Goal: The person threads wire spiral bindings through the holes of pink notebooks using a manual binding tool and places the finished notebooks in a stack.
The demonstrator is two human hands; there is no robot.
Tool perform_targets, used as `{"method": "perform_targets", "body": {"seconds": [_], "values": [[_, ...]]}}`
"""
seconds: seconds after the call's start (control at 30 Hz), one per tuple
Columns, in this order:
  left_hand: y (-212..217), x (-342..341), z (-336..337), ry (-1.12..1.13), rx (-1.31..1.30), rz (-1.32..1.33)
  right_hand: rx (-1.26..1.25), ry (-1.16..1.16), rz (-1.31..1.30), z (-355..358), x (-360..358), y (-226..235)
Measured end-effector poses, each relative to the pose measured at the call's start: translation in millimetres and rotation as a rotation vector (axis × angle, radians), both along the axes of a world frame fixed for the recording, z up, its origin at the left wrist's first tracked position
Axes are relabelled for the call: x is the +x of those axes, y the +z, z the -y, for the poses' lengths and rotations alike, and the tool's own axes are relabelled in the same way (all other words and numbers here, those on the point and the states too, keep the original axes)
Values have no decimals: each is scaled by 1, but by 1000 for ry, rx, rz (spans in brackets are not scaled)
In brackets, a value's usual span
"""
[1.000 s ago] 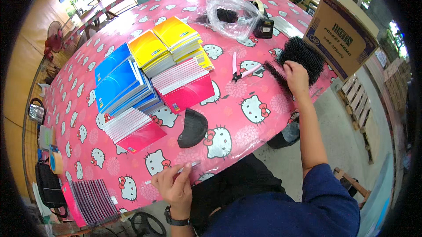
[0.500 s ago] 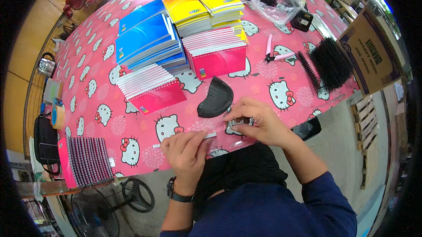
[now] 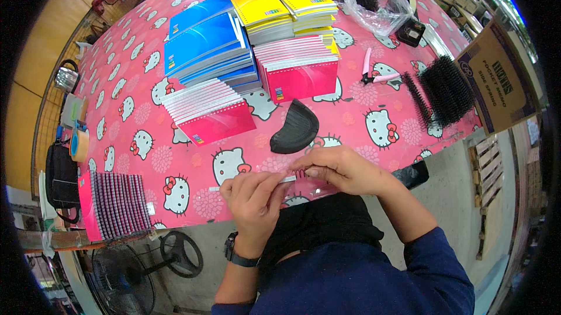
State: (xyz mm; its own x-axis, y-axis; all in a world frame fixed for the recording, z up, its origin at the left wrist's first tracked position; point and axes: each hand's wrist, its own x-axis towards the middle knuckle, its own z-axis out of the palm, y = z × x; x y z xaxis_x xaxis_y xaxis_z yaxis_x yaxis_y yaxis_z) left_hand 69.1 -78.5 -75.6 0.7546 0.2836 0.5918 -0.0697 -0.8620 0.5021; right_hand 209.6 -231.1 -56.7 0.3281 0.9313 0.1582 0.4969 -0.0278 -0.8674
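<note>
My left hand [image 3: 251,198] is closed on a thin memo pad [image 3: 287,179], seen edge-on as a white strip whose other end sticks out past my fingers. My right hand [image 3: 346,170] pinches a small dark spiral coil [image 3: 301,173] against the right end of the pad. Whether its loops pass through the holes is too small to tell. Just beyond my hands lies a black half-moon cushion [image 3: 297,127]. Pink memo pads stand in two fanned rows, one nearer left [image 3: 216,122] and one behind [image 3: 304,81].
Blue pads [image 3: 201,43] and yellow pads [image 3: 263,5] are stacked at the back. Pink-handled cutters [image 3: 380,76], black spiral coils [image 3: 449,90] and a cardboard box [image 3: 497,75] sit to the right. Coil-bound pads [image 3: 120,205] line the table's left front. A plastic bag [image 3: 374,2] lies far right.
My right hand has moved left, bringing a coil up to the pad's end. My left hand keeps hold of the pad. The whole view has shifted slightly.
</note>
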Motion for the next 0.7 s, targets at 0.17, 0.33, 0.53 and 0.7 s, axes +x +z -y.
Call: {"method": "perform_targets", "body": {"seconds": [0.17,0.33,0.53,0.7], "values": [[-1,-1,0,2,19,13,-77,92,-148,-4,7,11],[0,-1,2,0,16,0,-144,121,-120,-4,7,17],[11,-2,9,-20,35,-63,-70,83,47,-3,4,17],[8,-8,4,-86,118,-147,-434,246,-296,-8,10,22]]}}
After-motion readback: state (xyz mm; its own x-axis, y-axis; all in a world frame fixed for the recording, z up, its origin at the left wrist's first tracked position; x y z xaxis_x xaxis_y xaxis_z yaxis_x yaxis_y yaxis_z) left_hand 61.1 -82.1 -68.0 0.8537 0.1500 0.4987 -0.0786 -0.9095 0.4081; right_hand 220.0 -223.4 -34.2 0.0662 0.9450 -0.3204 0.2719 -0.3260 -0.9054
